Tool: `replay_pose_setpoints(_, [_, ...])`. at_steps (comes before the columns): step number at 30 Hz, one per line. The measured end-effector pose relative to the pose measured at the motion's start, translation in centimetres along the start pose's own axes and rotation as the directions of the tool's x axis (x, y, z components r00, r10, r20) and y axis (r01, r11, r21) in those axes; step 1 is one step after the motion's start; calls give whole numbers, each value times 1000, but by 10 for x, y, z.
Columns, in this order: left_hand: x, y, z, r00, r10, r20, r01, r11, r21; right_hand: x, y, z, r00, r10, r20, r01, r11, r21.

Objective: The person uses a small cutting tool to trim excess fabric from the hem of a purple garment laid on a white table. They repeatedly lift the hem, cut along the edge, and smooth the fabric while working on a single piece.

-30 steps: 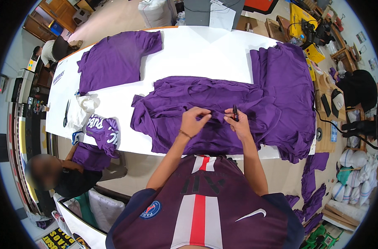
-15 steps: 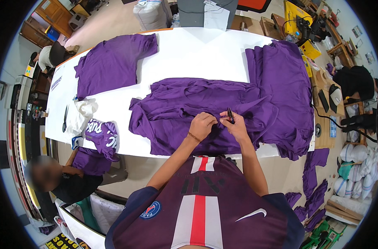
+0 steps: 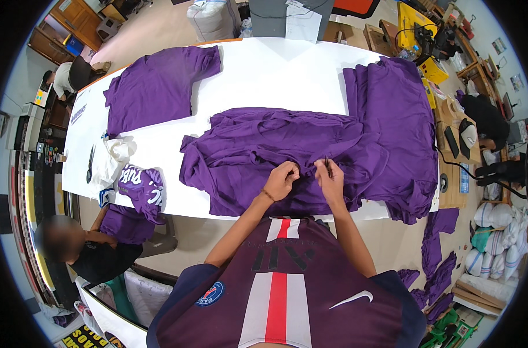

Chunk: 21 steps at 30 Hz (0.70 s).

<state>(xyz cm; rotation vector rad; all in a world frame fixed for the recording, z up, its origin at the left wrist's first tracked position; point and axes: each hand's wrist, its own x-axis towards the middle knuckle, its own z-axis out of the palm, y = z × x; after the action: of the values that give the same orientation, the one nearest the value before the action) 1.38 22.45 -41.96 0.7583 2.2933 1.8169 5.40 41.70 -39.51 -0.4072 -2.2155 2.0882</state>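
Observation:
A rumpled pile of purple shirts (image 3: pixel 235 139) lies on the white table in front of me. My left hand (image 3: pixel 282 178) is closed in a pinch over its near part, with purple cloth at the fingertips. Just right of it, my right hand (image 3: pixel 330 178) is curled around a small black tool (image 3: pixel 327 162). Only part of the tool shows between the fingers, so its exact kind is not clear. The two hands are a short gap apart, both over the pile.
A purple shirt (image 3: pixel 153 90) lies flat at the table's (image 3: pixel 275 75) far left, and stacked purple shirts (image 3: pixel 394 116) cover its right end. Black scissors (image 3: pixel 90 165) rest near white cloth (image 3: pixel 110 162) at left. A seated person (image 3: pixel 95 243) handles a printed purple shirt (image 3: pixel 137 188) there.
My right hand has turned and its fingers have closed more over the black tool, which shows less now. My left hand has shifted slightly right; the shirts stay in place.

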Motion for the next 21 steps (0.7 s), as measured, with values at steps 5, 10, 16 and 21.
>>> replay_pose_setpoints(5, [-2,-2,1,998,30,-52,-32,999,-38,-23,-18,-7,858,339,386,-438,875,205])
replay_pose_setpoints(10, [-4,-1,-1,999,-51,-11,51,998,-22,-29,-8,-4,731,476,489,-622,758,193])
replay_pose_setpoints(16, [-4,1,-4,998,-69,-4,69,997,-32,-19,-9,1,684,516,515,-688,691,221])
replay_pose_setpoints(21, [-4,-2,-3,999,-36,-1,36,999,-19,-17,-16,3,703,489,516,-662,714,227])
